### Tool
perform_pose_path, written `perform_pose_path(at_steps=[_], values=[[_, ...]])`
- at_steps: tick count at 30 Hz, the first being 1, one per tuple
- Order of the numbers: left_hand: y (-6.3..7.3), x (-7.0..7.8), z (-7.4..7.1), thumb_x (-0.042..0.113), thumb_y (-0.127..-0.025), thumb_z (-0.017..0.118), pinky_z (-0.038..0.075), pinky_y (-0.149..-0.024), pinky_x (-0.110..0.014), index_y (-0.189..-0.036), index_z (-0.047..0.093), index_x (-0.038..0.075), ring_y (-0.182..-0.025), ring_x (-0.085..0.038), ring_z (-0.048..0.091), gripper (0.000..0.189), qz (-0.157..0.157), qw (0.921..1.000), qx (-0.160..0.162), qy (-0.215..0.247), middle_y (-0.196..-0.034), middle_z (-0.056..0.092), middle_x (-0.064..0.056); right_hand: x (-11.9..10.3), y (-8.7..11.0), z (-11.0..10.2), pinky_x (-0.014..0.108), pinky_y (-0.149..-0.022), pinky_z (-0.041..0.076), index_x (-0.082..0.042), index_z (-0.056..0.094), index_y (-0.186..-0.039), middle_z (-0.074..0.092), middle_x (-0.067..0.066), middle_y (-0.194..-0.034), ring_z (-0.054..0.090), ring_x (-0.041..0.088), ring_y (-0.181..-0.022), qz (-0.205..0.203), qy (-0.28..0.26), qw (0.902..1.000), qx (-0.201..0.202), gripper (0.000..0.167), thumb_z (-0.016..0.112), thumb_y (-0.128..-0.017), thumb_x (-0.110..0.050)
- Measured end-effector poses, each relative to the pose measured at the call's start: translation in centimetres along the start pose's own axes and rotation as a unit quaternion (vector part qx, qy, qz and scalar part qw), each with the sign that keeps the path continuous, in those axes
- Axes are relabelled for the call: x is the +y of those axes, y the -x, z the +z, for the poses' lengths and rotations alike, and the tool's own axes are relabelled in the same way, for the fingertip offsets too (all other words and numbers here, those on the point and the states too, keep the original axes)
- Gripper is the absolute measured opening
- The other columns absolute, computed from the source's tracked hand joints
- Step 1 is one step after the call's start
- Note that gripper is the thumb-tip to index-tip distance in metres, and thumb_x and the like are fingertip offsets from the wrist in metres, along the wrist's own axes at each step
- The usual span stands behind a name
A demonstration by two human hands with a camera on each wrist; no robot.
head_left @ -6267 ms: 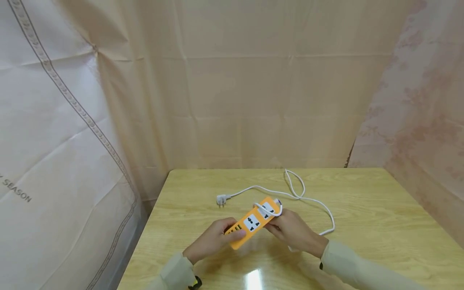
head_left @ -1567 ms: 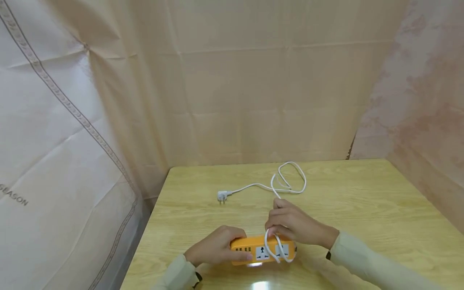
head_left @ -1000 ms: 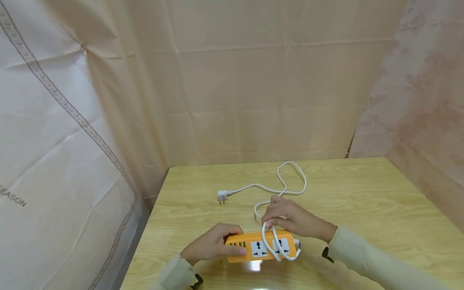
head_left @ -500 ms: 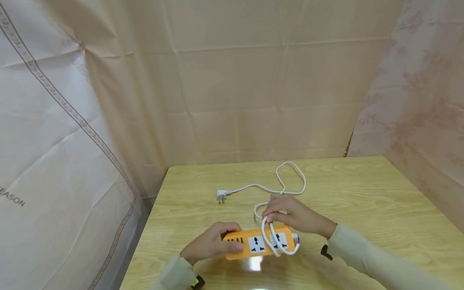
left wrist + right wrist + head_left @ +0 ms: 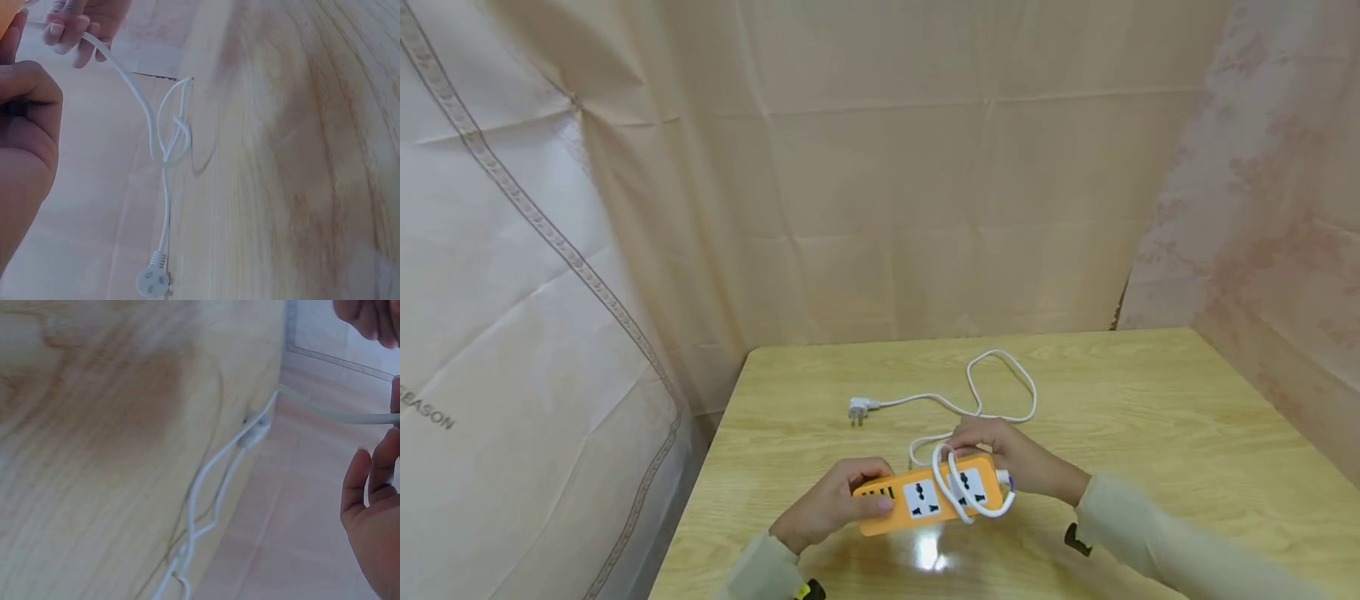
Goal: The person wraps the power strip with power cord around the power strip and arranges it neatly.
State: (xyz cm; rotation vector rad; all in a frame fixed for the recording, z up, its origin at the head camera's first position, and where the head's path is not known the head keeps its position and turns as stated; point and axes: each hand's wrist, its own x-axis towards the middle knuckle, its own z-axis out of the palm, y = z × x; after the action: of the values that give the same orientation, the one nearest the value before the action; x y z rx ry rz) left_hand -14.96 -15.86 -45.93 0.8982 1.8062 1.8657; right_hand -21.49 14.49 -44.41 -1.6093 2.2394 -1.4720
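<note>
Gripping left hand (image 5: 837,502): curled round orange power strip (image 5: 891,523), lower center.
Right hand (image 5: 1017,456): pinches white cord (image 5: 127,77).
Cord loops (image 5: 995,512): could slip loose if pinch eases.

Pale greenish sleeves (image 5: 1138,521), black wrist straps (image 5: 1077,540), left one yellow-marked

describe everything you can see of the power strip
The power strip looks like orange plastic, with two white socket panels and dark slots. Held above the table, it slants, right end higher in view. The left hand grips its left end; a white cord leaves the other and loops across one panel.
</note>
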Motion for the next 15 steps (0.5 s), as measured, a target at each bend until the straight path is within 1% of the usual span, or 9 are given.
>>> perform_pose_path(at_steps=[1,4,6,8,9,11,13,15], values=[[0.0,-0.1,0.1,0.026,-0.099,0.066,0.05,-0.065,-0.022,-0.105,0.064,-0.005,-0.077,-0.008,0.059,0.032,0.0,1.0,-0.001,0.001,-0.093,0.067,0.0,0.2,0.3,0.2,0.032,-0.082,0.048,-0.021,0.076,-0.114,0.07,-0.006,-0.102,0.06,0.012,-0.09,0.0,-0.001,1.0,-0.001,0.029,0.061,-0.1,0.001],[0.0,-0.3,0.3,0.026,-0.099,0.066,0.05,-0.065,-0.022,-0.105,0.065,-0.006,-0.077,-0.007,0.06,0.032,-0.001,1.0,-0.004,0.007,-0.093,0.067,0.001,0.6,0.8,0.7,0.033,-0.082,0.047,-0.02,0.074,-0.117,0.071,-0.005,-0.105,0.059,0.012,-0.09,-0.008,-0.001,1.0,-0.002,0.028,0.07,-0.096,-0.003],[-0.1,-0.5,0.4,0.026,-0.1,0.065,0.051,-0.065,-0.022,-0.106,0.065,-0.006,-0.077,-0.007,0.06,0.033,0.0,1.0,-0.004,0.008,-0.092,0.068,0.002,0.7,1.1,1.0,0.032,-0.082,0.048,-0.017,0.074,-0.119,0.07,-0.005,-0.107,0.059,0.012,-0.092,-0.003,-0.007,1.0,-0.002,0.03,0.076,-0.091,-0.006],[-0.1,-0.5,0.5,0.026,-0.1,0.064,0.05,-0.064,-0.022,-0.104,0.064,-0.007,-0.076,-0.007,0.059,0.033,0.002,0.9999,0.003,0.011,-0.091,0.067,0.001,0.6,1.1,1.1,0.032,-0.083,0.048,-0.015,0.074,-0.12,0.07,-0.004,-0.107,0.06,0.013,-0.093,0.004,-0.009,0.9999,0.005,0.037,0.082,-0.085,-0.008],[-0.2,-0.5,0.5,0.026,-0.101,0.064,0.05,-0.064,-0.022,-0.104,0.063,-0.007,-0.076,-0.007,0.059,0.033,0.001,0.9999,0.011,0.013,-0.091,0.067,0.001,0.5,1.1,1.2,0.032,-0.084,0.049,-0.015,0.074,-0.118,0.07,-0.003,-0.106,0.06,0.013,-0.093,0.009,-0.006,0.9999,0.013,0.035,0.082,-0.085,-0.008],[-0.4,-0.5,0.6,0.026,-0.102,0.063,0.049,-0.063,-0.022,-0.102,0.063,-0.007,-0.075,-0.008,0.059,0.032,-0.003,0.9993,0.035,0.01,-0.09,0.068,-0.001,0.2,1.0,1.3,0.033,-0.084,0.051,-0.013,0.074,-0.115,0.071,-0.002,-0.104,0.062,0.013,-0.093,0.028,0.003,0.999,0.036,0.033,0.082,-0.084,-0.006],[-0.7,-0.5,0.7,0.024,-0.102,0.062,0.049,-0.063,-0.023,-0.102,0.063,-0.006,-0.074,-0.009,0.059,0.031,-0.014,0.9973,0.071,0.009,-0.09,0.067,-0.004,-0.2,0.9,1.4,0.033,-0.084,0.053,-0.014,0.073,-0.11,0.071,-0.002,-0.101,0.064,0.012,-0.093,0.054,0.039,0.9955,0.066,0.028,0.08,-0.085,-0.002],[-0.9,-0.5,0.7,0.025,-0.103,0.062,0.049,-0.063,-0.023,-0.103,0.065,-0.005,-0.075,-0.01,0.059,0.03,-0.036,0.9926,0.115,0.011,-0.091,0.067,-0.005,-0.5,0.7,1.6,0.034,-0.083,0.056,-0.012,0.072,-0.106,0.072,-0.002,-0.1,0.066,0.011,-0.094,0.086,0.078,0.9894,0.087,0.023,0.075,-0.089,0.002]])
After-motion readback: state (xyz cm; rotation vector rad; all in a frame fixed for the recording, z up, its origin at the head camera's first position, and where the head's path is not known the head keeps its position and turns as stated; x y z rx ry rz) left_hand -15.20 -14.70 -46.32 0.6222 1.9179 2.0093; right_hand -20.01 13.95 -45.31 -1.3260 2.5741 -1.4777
